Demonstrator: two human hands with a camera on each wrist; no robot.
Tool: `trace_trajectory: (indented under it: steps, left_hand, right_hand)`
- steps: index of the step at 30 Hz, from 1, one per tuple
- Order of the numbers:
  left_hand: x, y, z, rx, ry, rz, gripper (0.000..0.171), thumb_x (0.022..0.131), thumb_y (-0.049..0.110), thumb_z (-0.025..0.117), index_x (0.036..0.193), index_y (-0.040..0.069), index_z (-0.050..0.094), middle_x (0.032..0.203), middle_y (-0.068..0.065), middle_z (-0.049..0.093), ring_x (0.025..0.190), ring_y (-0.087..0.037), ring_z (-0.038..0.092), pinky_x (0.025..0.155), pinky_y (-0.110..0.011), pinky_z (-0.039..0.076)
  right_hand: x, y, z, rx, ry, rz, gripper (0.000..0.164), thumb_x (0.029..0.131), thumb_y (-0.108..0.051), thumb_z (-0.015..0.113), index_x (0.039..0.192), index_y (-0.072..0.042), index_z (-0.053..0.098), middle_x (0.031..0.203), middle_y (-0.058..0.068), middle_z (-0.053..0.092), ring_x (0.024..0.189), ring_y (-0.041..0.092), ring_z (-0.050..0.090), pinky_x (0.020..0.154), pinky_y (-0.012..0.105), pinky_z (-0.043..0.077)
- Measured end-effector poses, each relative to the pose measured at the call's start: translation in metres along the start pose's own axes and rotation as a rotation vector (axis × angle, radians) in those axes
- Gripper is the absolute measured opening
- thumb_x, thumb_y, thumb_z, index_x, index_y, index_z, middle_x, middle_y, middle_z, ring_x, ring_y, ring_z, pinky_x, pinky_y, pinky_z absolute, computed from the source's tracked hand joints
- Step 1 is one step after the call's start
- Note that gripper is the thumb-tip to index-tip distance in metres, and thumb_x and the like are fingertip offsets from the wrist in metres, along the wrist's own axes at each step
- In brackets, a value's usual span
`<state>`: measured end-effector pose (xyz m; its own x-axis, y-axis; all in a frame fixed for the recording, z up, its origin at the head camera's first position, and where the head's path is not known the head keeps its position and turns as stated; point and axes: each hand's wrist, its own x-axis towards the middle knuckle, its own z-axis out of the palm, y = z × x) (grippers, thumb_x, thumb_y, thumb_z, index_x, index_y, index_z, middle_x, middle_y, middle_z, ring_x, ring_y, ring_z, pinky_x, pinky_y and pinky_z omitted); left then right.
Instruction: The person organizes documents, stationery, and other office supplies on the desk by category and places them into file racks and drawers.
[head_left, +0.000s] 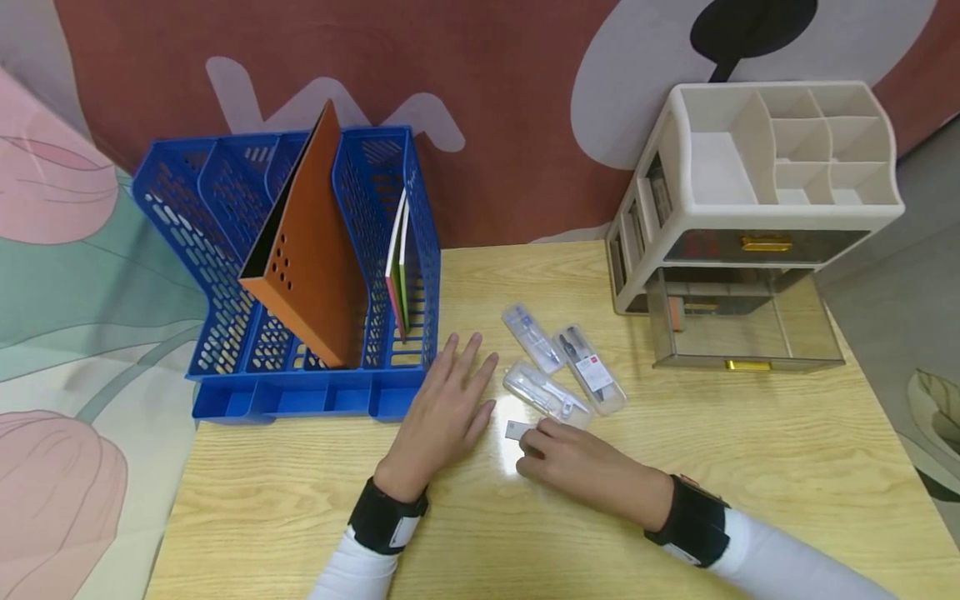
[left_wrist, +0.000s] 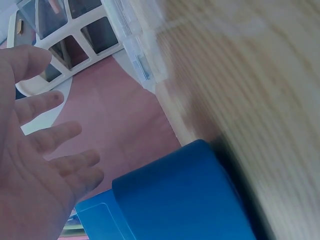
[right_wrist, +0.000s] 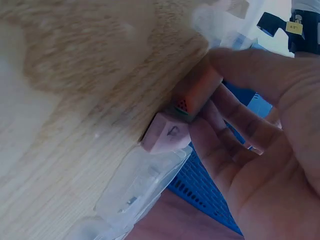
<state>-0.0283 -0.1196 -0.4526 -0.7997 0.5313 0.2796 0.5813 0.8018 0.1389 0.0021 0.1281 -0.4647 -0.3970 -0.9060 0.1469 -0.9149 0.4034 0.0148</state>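
My right hand pinches a small eraser between thumb and fingers, low over the table. In the right wrist view, the eraser shows a pale end with a dark mark and a shiny sleeve with orange on it. Just beyond that hand lie three clear plastic cases: one with a white-handled tool, one with a white label, and one with blue-tinted contents. My left hand is spread palm down beside the blue file rack, holding nothing.
An orange folder and thin booklets stand in the rack. At the right, a white desktop drawer unit has its lower clear drawer pulled out, with a small orange-and-white block inside. The wooden table's right edge lies beyond.
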Motion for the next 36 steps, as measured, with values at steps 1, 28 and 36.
trace_trajectory:
  steps: [1, 28, 36]
  left_hand:
    - [0.0, 0.0, 0.0, -0.003, -0.002, -0.003, 0.059, 0.099, 0.032, 0.065, 0.151, 0.009, 0.051, 0.164, -0.02, 0.038, 0.151, -0.047, 0.033, 0.123, -0.056, 0.034]
    - [0.003, 0.012, -0.003, 0.004, -0.043, 0.026, 0.059, 0.099, 0.035, 0.066, 0.152, 0.012, 0.051, 0.162, -0.018, 0.042, 0.15, -0.046, 0.037, 0.119, -0.062, 0.036]
    - [-0.003, 0.013, -0.001, 0.025, -0.082, 0.088, 0.065, 0.099, 0.043, 0.064, 0.155, 0.015, 0.047, 0.161, -0.018, 0.043, 0.149, -0.045, 0.038, 0.118, -0.06, 0.039]
  right_hand:
    - [0.0, 0.0, 0.001, -0.013, 0.006, -0.001, 0.022, 0.08, -0.016, 0.08, 0.099, -0.022, 0.07, 0.103, -0.005, 0.063, 0.089, 0.013, 0.053, 0.078, 0.024, 0.049]
    - [-0.015, 0.002, -0.03, 0.169, 0.135, 0.098, 0.046, 0.077, 0.003, 0.08, 0.119, -0.011, 0.07, 0.117, 0.005, 0.063, 0.103, 0.017, 0.061, 0.085, 0.027, 0.059]
    - [-0.026, 0.021, -0.058, 0.198, 0.224, 0.173, 0.046, 0.083, 0.002, 0.071, 0.127, -0.008, 0.067, 0.117, 0.008, 0.063, 0.099, 0.02, 0.062, 0.078, 0.033, 0.06]
